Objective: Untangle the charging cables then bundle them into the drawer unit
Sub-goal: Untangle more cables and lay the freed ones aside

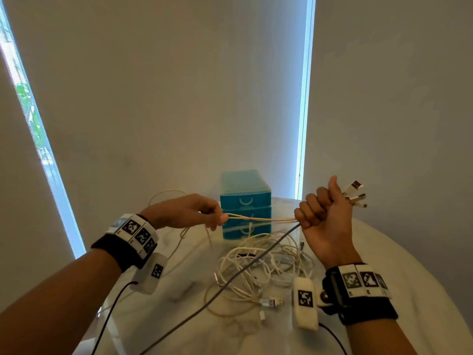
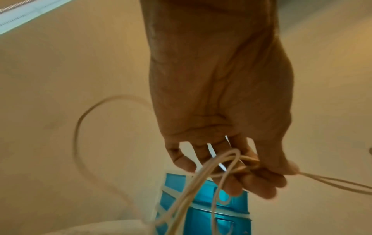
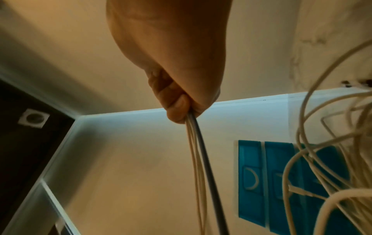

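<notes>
My right hand point(image 1: 318, 210) is a raised fist gripping several cable ends; their USB plugs point(image 1: 355, 193) stick out past the thumb. From the fist a grey cable point(image 1: 230, 278) slants down to the lower left, and a doubled beige cable point(image 1: 261, 219) stretches across to my left hand point(image 1: 204, 213), which pinches it between thumb and fingers. Loops of that beige cable point(image 2: 203, 176) hang from the left fingers point(image 2: 259, 182). A tangle of white cables point(image 1: 263, 267) lies on the table below. The blue drawer unit point(image 1: 244, 201) stands behind, its three drawers closed. The right wrist view shows the fist point(image 3: 179, 105) clamping grey and beige strands.
The round white table point(image 1: 399, 254) ends near the wall behind the drawer unit. A loose USB plug point(image 1: 272, 301) lies at the front of the tangle. Black leads run from both wrist cameras toward me. Window strips flank the blinds.
</notes>
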The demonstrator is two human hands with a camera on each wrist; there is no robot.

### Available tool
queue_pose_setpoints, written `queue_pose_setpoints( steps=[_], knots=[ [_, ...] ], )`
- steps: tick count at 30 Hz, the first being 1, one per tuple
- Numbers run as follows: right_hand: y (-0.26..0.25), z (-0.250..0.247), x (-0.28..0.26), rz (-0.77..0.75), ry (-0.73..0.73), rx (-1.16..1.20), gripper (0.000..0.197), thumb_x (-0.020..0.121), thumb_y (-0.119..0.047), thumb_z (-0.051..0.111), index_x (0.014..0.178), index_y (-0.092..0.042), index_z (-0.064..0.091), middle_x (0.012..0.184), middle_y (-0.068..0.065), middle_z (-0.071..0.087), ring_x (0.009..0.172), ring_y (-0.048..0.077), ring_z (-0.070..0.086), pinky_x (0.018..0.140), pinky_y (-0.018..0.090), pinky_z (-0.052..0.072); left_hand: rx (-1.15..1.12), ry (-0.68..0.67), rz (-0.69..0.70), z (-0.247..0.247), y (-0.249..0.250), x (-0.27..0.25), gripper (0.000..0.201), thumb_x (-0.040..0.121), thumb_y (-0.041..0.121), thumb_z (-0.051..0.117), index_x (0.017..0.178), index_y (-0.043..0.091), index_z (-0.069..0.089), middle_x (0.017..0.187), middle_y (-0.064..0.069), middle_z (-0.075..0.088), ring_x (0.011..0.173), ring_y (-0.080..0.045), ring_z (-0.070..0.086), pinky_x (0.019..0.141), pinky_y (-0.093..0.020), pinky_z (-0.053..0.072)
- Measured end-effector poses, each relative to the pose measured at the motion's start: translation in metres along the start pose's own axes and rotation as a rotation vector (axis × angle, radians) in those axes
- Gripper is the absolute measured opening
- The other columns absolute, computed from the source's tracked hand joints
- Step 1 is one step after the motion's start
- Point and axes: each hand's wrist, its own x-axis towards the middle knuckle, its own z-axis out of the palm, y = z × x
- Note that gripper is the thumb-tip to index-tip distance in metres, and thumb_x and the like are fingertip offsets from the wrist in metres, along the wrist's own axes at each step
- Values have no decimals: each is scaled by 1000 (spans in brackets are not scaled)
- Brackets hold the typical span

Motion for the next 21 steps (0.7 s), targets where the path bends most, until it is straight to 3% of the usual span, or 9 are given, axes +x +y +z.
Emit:
queue_pose_setpoints(
  steps=[3, 6, 8, 10, 12, 14, 17, 21],
  knots=[
    [6, 15, 7, 31, -22, -186, 59, 111, -53, 44, 64, -18, 44, 49, -5, 22, 40, 10, 19, 46, 29, 16, 30, 219, 22, -5, -8, -1, 33, 96, 61, 63, 103, 32, 77, 93, 10, 78, 91, -5, 69, 90, -29, 50],
    [24, 23, 13, 118, -7, -513, 50, 110, -51, 52, 94, -8, 71, 52, -7, 26, 41, 9, 21, 45, 27, 18, -8, 406, 77, -6, -5, 5, 24, 98, 52, 69, 105, 32, 79, 96, 12, 79, 94, -6, 70, 89, -29, 52],
    [36, 29, 14, 185, -29, -768, 56, 105, -60, 56, 112, -9, 78, 55, -7, 30, 44, 9, 25, 47, 27, 22, -98, 465, 110, -7, 4, 11, 15, 101, 43, 72, 103, 31, 80, 98, 12, 80, 96, -11, 72, 84, -29, 57],
    [44, 39, 12, 244, -100, -1026, 60, 96, -71, 63, 108, -16, 82, 54, -7, 37, 45, 10, 32, 49, 27, 30, -158, 473, 147, -7, 16, 17, 11, 102, 37, 73, 103, 28, 80, 94, 10, 81, 92, -12, 73, 74, -27, 59],
    [45, 50, 10, 298, -182, -1186, 53, 94, -67, 67, 100, -16, 84, 51, -8, 42, 46, 10, 36, 50, 26, 34, -125, 488, 173, -8, 23, 23, 11, 103, 35, 73, 104, 27, 81, 92, 11, 81, 88, -9, 74, 68, -23, 59],
    [39, 55, 11, 283, -180, -1192, 41, 101, -51, 68, 91, -12, 78, 50, -8, 46, 48, 10, 38, 49, 25, 34, -95, 479, 140, -10, 20, 24, 15, 102, 39, 72, 106, 27, 81, 92, 12, 81, 86, -6, 74, 66, -19, 58],
    [22, 48, 23, 171, -31, -851, 33, 106, -39, 63, 83, -16, 65, 52, -7, 38, 46, 11, 29, 47, 26, 26, -34, 456, 35, -11, 0, 17, 24, 98, 51, 73, 105, 29, 80, 87, 12, 80, 78, -2, 71, 66, -15, 55],
    [1, 35, 31, -22, 273, -583, 35, 109, -36, 60, 79, -17, 62, 50, -8, 35, 39, 8, 27, 39, 23, 24, -12, 421, -65, -12, -30, 2, 17, 102, 41, 73, 100, 25, 77, 84, 6, 79, 74, -7, 71, 68, -27, 60]
  ],
)
